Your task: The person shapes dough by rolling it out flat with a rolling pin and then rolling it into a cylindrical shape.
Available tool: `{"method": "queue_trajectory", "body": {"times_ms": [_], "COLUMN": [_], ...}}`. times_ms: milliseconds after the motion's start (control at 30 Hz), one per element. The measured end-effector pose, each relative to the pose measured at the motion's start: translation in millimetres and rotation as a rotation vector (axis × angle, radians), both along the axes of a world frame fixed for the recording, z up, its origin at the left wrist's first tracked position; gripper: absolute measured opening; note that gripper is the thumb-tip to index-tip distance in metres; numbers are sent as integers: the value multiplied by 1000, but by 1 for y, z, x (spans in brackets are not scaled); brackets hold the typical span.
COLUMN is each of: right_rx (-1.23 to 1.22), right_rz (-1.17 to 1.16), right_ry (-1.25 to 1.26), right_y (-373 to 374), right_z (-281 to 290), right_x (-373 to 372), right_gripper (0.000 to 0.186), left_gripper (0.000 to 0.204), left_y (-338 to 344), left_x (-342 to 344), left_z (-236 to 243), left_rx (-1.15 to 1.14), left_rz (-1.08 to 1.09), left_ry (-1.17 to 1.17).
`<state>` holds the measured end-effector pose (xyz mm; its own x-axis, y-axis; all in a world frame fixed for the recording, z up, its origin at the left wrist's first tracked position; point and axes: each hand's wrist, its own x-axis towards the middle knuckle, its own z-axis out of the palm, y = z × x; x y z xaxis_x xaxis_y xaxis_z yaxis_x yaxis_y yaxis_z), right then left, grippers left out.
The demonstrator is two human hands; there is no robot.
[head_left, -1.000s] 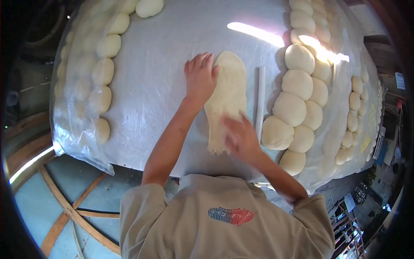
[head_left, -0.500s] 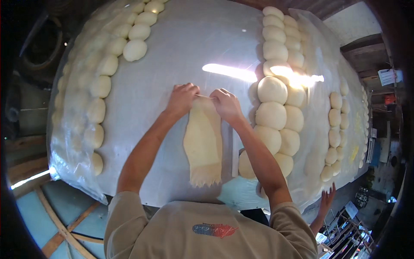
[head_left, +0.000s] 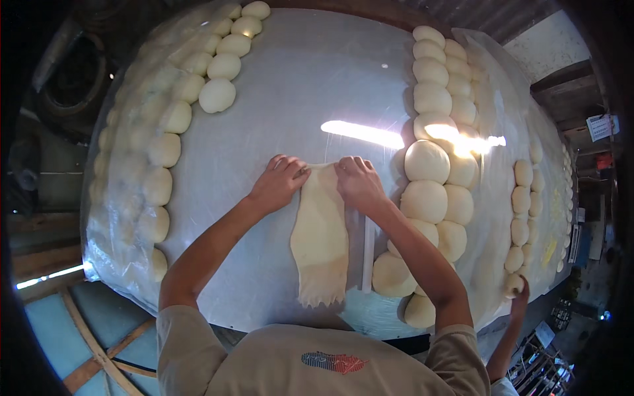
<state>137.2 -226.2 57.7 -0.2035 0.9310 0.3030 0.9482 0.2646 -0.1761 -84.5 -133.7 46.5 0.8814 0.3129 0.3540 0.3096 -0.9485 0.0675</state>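
And there was the dough sheet point(head_left: 321, 231), flat on the metal table point(head_left: 264, 132) right in front of you, its long axis running from your hands straight back toward your body, ragged end nearest your shirt point(head_left: 317, 366)! Your left hand point(head_left: 281, 181) pinched the far left corner, your right hand point(head_left: 361, 183) pinched the far right one, neither nearer than the other, the far edge stretched between them. Just right of the sheet, a pale bar point(head_left: 368, 254) lay nearly parallel, beside your right forearm. Beyond that stood the right-hand rows of dough balls point(head_left: 424, 201), packed touching; well off to your left, more dough balls point(head_left: 218, 96), many under a clear plastic cover point(head_left: 129, 198). No bowl or tray showed. Far right, a co-worker's hand point(head_left: 520, 290) was at a smaller ball point(head_left: 512, 284), grip too small to tell.
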Motion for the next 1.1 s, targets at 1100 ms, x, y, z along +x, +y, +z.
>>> {"method": "queue_trajectory", "body": {"times_ms": [1100], "right_rx": [-322], "right_rz": [-211], "right_ry": [47], "right_y": [26], "right_z": [1], "right_x": [-52], "right_gripper": [40], "left_gripper": [42], "left_y": [-23], "left_x": [38], "left_z": [-18], "left_rx": [-153], "left_rz": [346], "left_ry": [156]}}
